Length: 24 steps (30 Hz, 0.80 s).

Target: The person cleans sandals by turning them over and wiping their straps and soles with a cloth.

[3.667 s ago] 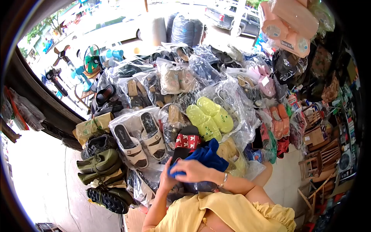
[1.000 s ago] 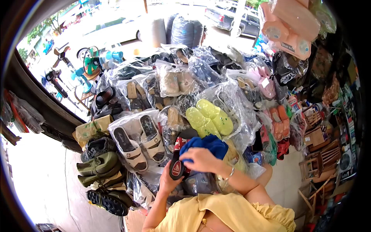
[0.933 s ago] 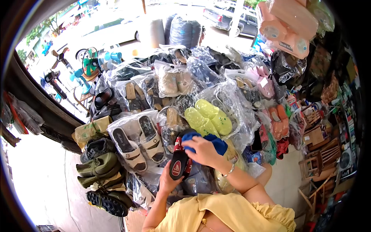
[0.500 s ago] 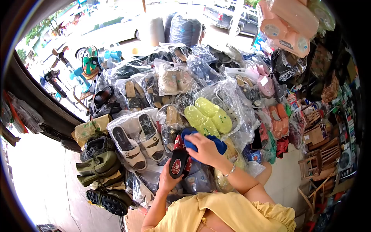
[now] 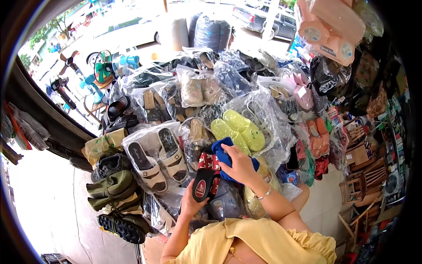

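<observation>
My left hand point(image 5: 192, 201) grips the heel end of a black slide sandal point(image 5: 201, 187) that has a red strap with white marks and a red oval on its insole. A blue cloth point(image 5: 223, 149) is bunched under the fingers of my right hand point(image 5: 239, 166), against the sandal's strap and toe end. The cloth and hand hide the toe of the sandal. Just beyond them lie yellow-green clogs point(image 5: 237, 130) in clear plastic. White slides with black insoles point(image 5: 147, 167) rest to the left, bagged as well.
A heap of bagged footwear point(image 5: 198, 90) spreads in front of me. Olive shoes point(image 5: 112, 185) are stacked at the left edge. Orange sandals point(image 5: 318, 137) and small wooden chairs point(image 5: 354, 189) stand to the right. Pink packages point(image 5: 327, 33) hang at the upper right.
My right hand with the blue cloth has shifted slightly right and down, uncovering more of the red strap. My left hand still holds the sandal in nearly the same place.
</observation>
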Motion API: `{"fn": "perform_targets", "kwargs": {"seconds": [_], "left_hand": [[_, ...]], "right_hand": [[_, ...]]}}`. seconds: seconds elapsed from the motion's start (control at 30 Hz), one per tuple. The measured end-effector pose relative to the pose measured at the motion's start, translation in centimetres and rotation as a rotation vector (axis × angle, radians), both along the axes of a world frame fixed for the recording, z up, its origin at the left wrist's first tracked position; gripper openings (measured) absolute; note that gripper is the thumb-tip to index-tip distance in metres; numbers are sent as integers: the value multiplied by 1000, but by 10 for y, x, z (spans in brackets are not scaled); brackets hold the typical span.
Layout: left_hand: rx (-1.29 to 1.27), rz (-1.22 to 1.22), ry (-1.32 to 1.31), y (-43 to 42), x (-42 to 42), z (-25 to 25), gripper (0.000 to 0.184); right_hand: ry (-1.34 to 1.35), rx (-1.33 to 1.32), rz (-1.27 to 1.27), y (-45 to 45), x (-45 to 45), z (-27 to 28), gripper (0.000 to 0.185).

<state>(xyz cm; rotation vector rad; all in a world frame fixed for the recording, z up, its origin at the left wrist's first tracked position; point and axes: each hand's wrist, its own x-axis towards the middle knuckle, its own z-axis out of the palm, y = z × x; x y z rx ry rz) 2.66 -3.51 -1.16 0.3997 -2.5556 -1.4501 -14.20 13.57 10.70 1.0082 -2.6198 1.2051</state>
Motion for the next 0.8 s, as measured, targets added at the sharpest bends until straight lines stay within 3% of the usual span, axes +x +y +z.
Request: {"fn": "perform_targets", "kwargs": {"seconds": [0.07,0.13,0.2,0.27,0.4,0.53,0.67,0.73,0.8], "left_hand": [[-9,-9,10,1,1,0,98],[-21,-7,24,-2,-2,-2,98],[70,-32,9,-4,2,-5,98],[86,-15,-16,-3,2,-5,98],[5,4,-22,0,0,3,98],[0,-6,5,1,-1,1,97],[97,-33,43,-6,4,-19,96],[62,-18,77,-3,4,-14,97],[8,10,7,0,2,-1,96]], "right_hand": [[-200,276,34,-6,8,-27,41],[-139,380,222,-7,38,-47,31],[-351,286,631,-4,50,-42,37],[-361,163,618,-4,42,-34,39],[-120,-50,-26,-3,1,-27,34],[18,144,113,-9,28,-54,24],[-324,248,643,-8,73,-51,28],[-277,8,466,-10,60,-36,30],[-188,-51,249,-10,37,-16,36]]}}
